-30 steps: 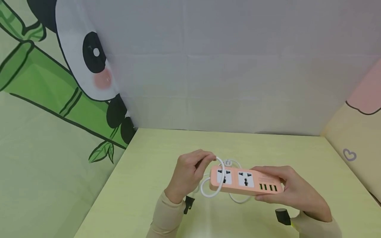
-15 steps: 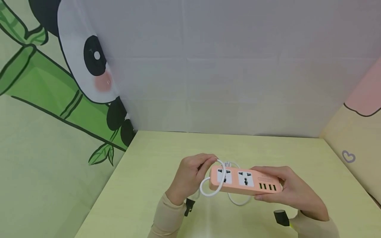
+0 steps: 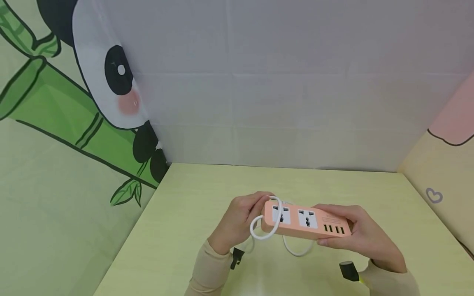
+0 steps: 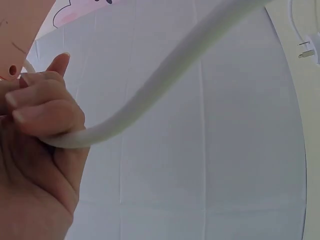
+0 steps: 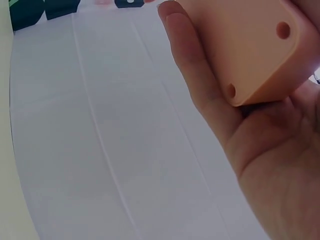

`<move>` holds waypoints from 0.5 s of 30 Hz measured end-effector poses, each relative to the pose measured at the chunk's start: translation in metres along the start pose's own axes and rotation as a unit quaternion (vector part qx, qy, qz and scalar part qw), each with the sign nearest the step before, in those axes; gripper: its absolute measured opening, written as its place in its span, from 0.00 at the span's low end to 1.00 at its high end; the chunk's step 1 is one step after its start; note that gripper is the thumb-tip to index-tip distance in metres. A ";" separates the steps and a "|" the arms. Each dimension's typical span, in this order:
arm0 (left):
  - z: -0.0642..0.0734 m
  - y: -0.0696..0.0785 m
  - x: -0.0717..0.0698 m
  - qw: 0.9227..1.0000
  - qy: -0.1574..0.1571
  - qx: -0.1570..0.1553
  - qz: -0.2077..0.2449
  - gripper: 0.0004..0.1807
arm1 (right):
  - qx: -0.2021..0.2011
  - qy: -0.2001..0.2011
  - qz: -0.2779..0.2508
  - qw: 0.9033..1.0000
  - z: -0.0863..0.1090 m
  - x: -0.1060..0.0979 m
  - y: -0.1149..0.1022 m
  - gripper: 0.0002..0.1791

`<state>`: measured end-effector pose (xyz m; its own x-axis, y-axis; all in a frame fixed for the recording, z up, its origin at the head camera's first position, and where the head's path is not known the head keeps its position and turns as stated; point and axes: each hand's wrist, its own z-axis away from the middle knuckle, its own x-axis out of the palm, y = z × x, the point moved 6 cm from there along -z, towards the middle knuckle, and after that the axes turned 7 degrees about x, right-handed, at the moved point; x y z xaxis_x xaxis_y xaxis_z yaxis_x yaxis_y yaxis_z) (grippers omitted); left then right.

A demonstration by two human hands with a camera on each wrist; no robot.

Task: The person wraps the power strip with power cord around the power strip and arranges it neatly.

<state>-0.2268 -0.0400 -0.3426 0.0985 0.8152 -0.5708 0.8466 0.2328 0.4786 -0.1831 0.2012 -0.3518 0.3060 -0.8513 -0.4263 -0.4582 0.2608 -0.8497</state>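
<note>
My right hand (image 3: 364, 230) grips the right end of a coral power strip (image 3: 294, 216), thumb along the near edge and fingers over the far edge. Two white sockets and several USB ports face up toward the head camera. At its left end, my left hand (image 3: 240, 218) pinches the white cord (image 3: 262, 237), which loops across the first socket. Curled fingers hold this cord (image 4: 165, 75) in the left wrist view, where the plug (image 4: 310, 52) shows at the right edge. From the right wrist, the strip's underside (image 5: 245, 45) with screw holes lies against the fingers.
Below the hands is a pale yellow table (image 3: 177, 213). A grey-white cloth wall (image 3: 281, 102) rises behind it. Printed panels stand at both sides, with a panda and bamboo (image 3: 63, 107) on the left. More cord (image 3: 296, 253) hangs below the strip.
My left hand has shifted slightly right, closer to the strip's end. The strip has tilted a little, and the plug behind it has dropped out of sight in the head view.
</note>
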 end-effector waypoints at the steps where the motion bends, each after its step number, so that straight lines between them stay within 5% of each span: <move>1: 0.000 -0.001 0.002 1.000 -0.007 -0.004 0.008 0.15 | -0.008 0.002 -0.001 1.000 0.000 0.000 0.000 0.34; 7: 0.001 -0.001 0.008 0.998 -0.032 -0.011 0.050 0.16 | -0.054 0.017 -0.010 0.998 -0.001 -0.002 -0.002 0.35; 15: 0.003 -0.004 0.011 0.994 -0.057 -0.051 0.083 0.16 | -0.017 0.036 0.003 0.999 0.001 -0.008 0.006 0.35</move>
<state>-0.2272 -0.0333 -0.3532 0.2954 0.7829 -0.5475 0.7565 0.1583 0.6346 -0.1877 0.2102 -0.3540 0.2426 -0.8812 -0.4059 -0.4885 0.2505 -0.8358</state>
